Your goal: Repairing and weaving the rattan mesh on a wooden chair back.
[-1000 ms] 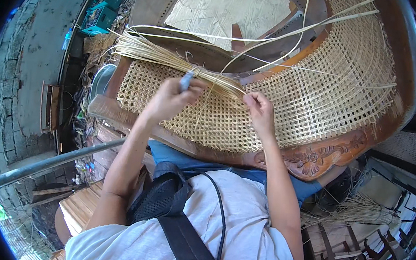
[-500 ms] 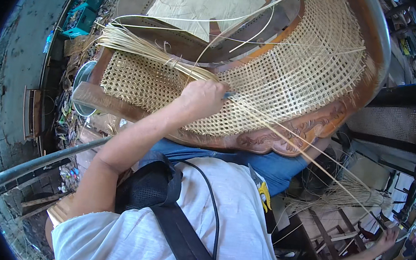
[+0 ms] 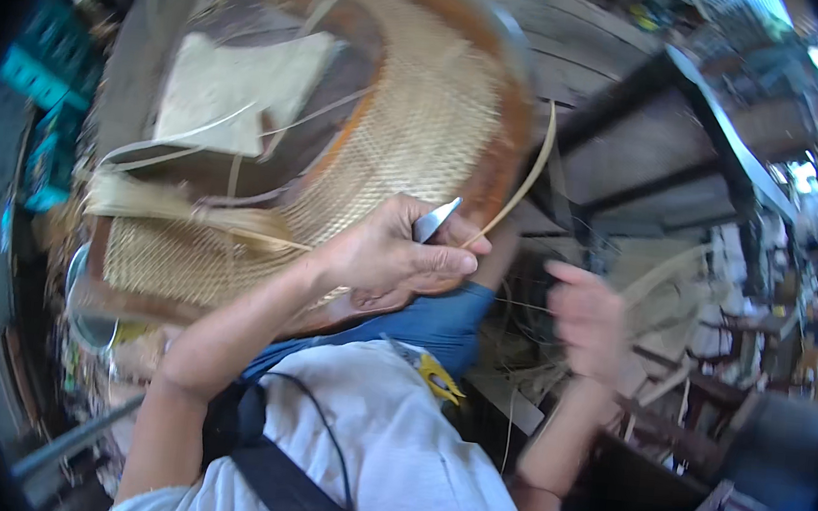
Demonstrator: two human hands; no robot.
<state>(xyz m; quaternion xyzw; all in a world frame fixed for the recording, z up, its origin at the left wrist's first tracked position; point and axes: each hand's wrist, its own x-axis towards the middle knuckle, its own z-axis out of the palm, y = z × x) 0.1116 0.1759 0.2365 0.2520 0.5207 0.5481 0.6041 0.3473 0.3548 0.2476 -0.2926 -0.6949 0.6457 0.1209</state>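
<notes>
My left hand is closed in front of the right end of a curved wooden chair frame. A pointed, pale metal blade sticks up from its grip. Between thumb and fingertips it also pinches a cane strand, which bows upward past the frame's edge. Woven cane mesh fills the curved band of the frame. To the right, apart from the frame, my right hand is raised; motion smears its fingers. A tied bundle of cane strips lies over the mesh at the left.
The frame rests across my lap, over blue trousers. A yellow-handled tool sits at my waist. Dark furniture frames stand at the right. Teal crates are at the far left, and a metal bucket is beside the frame.
My left hand has lifted off the mesh and moved to the frame's right end. My right hand has come in from far lower right. The view has swung, shifting the frame left.
</notes>
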